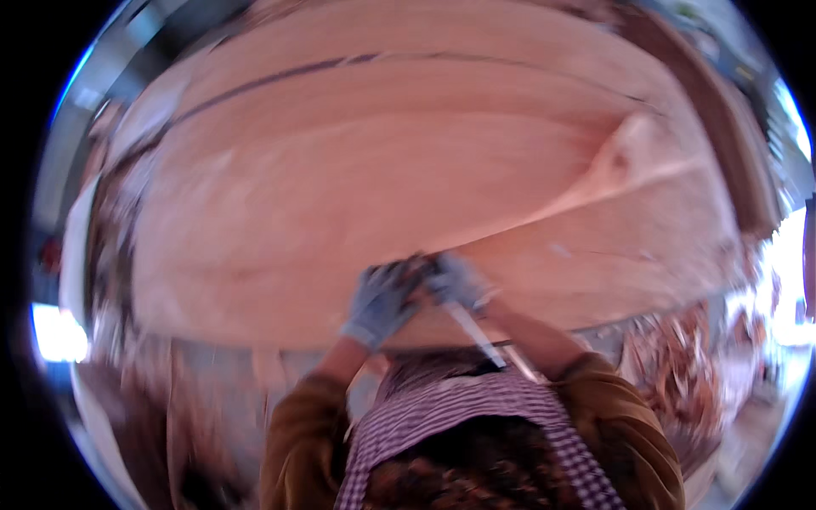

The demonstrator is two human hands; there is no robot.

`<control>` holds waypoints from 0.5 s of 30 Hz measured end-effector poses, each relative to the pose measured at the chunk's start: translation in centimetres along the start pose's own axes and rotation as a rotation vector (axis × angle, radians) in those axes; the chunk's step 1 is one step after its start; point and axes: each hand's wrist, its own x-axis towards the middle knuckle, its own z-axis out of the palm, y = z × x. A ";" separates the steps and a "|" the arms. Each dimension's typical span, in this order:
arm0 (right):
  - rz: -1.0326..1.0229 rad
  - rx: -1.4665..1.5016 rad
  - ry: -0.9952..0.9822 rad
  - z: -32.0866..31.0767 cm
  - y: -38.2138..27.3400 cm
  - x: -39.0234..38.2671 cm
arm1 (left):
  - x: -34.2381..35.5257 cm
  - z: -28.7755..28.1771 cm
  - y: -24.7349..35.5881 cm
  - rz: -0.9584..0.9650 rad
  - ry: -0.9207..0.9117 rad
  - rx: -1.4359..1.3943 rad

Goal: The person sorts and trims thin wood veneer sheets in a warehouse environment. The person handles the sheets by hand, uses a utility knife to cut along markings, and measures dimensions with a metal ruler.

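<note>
My left hand (378, 304), in a grey-blue glove with dark fingers, is at the near part of a broad, thin, reddish-tan sheet (340, 178) that looks like wood veneer. Its fingers are bent toward my right hand and smeared by motion. Close against it is my right hand (456, 280), gloved alike and blurred. A long pale strip (473, 331) runs from under the right hand toward my apron; its kind is unclear. From my hands to the far right, the sheet's edge rises in a raised fold (625, 157). What lies between my fingers is hidden.
Another flat sheet (595, 251) lies under the fold. A dark line (280, 76) crosses the far part. Torn reddish strips (680, 365) are heaped at the near right. A brown board-like edge (714, 110) borders the far right. My checked apron (476, 395) is close to the near edge.
</note>
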 end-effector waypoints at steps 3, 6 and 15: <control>0.137 -0.039 0.072 -0.3 -0.3 -2.4 | -0.7 0.1 0.7 0.029 -0.096 0.039; 0.143 0.022 0.059 2.2 -0.8 -3.5 | -2.5 -0.4 -0.1 -0.017 -0.132 0.059; 0.285 0.115 0.043 1.7 -3.3 -3.2 | -0.8 -0.2 0.2 -0.049 -0.259 0.064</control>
